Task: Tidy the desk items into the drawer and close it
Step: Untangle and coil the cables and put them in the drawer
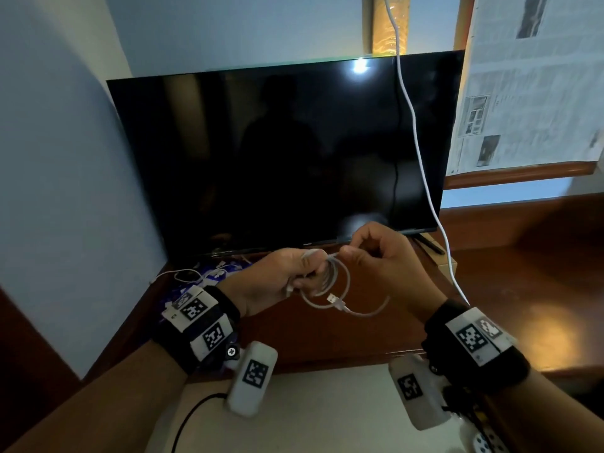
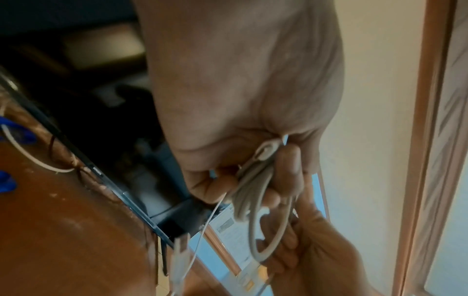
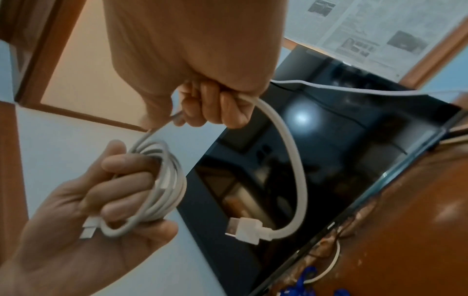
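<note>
Fingers (image 3: 121,166) around coiled white cable (image 3: 162,186)

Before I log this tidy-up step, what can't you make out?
- Drawer: in no view.
- Clutter at the monitor's foot: head view, small, behind the left hand.
- White cable's smaller plug: right wrist view, blurred.
- Hanging cord's top: head view, cut off.

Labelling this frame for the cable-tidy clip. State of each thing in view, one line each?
white cable: mostly wound into a coil, tail and USB plug hanging loose
left hand: grips the coil
right hand: holds the loose tail
TV: screen dark, standing on the desk
second white cable: hanging down in front of the TV
</note>
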Motion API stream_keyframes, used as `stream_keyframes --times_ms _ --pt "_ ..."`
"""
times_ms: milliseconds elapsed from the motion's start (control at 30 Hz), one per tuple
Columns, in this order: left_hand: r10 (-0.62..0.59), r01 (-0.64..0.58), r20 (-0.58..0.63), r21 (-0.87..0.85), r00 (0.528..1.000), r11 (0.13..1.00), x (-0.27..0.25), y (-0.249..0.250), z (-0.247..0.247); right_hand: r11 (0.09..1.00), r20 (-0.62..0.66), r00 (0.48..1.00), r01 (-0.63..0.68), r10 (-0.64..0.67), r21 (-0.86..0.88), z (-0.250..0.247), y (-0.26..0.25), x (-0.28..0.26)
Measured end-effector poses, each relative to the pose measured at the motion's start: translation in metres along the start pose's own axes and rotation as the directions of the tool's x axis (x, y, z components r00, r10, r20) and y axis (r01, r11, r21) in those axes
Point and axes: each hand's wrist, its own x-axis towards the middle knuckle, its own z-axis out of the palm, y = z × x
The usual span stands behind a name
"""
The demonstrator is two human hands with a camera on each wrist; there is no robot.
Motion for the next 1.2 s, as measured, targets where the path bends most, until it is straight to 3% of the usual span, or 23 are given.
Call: stream_keyframes --times_ms 133,200,333,433,500,600,667,800,867,1000,1100,1200 --pt "0.019 -0.039 -0.080 -0.265 0.997 0.963 -0.007 0.007 0.004 0.978 0.246 0.967 -0.105 0.058 0.180 0.018 -0.003 -0.004" --pt "0.026 -0.067 -0.135 -0.307 0.990 0.949 -0.009 0.012 0.010 0.964 0.256 0.964 -0.128 0.066 0.232 0.025 -0.007 -0.004" --pt "0.041 -0.109 -0.315 -0.202 0.948 0.973 -0.014 0.010 0.022 0.997 0.121 0.991 -0.063 0.058 0.041 0.030 -0.005 -0.001" --pt "0.043 -0.109 -0.388 -0.149 0.921 0.983 -0.014 0.001 0.029 0.994 0.124 0.987 -0.098 0.104 -0.056 0.033 -0.005 -0.001" --pt "0.053 -0.066 -0.424 -0.015 0.904 0.998 -0.013 -0.003 0.027 0.987 0.140 0.983 -0.101 0.118 -0.123 0.032 -0.006 -0.001" --pt "0.078 -0.011 -0.352 0.188 0.933 0.982 -0.015 -0.003 0.016 0.971 0.191 0.976 -0.054 0.101 -0.235 0.028 -0.009 0.000" --pt "0.041 0.022 -0.266 0.231 0.963 0.973 -0.019 -0.002 0.008 0.966 0.259 0.961 -0.032 0.100 -0.255 0.027 -0.012 0.000" --pt "-0.023 0.027 -0.228 0.011 0.973 1.000 -0.024 -0.008 0.004 0.973 0.305 0.948 -0.014 0.085 -0.230 0.023 -0.011 0.002" --pt "-0.040 0.005 -0.274 -0.127 0.961 0.992 -0.027 -0.014 0.007 0.995 0.257 0.965 -0.028 0.052 -0.097 0.019 -0.006 -0.003" --pt "-0.051 -0.062 -0.357 -0.298 0.933 0.953 -0.030 -0.020 0.013 0.968 0.142 0.983 -0.141 0.112 0.210 0.015 0.010 -0.024" --pt "-0.070 -0.144 -0.409 -0.469 0.910 0.872 -0.027 -0.018 0.019 0.971 0.074 0.992 -0.114 0.100 0.209 0.020 0.022 -0.028" --pt "-0.075 -0.216 -0.456 -0.551 0.887 0.806 -0.020 -0.017 0.027 0.985 -0.075 0.994 -0.073 0.085 0.158 0.029 0.029 -0.029"
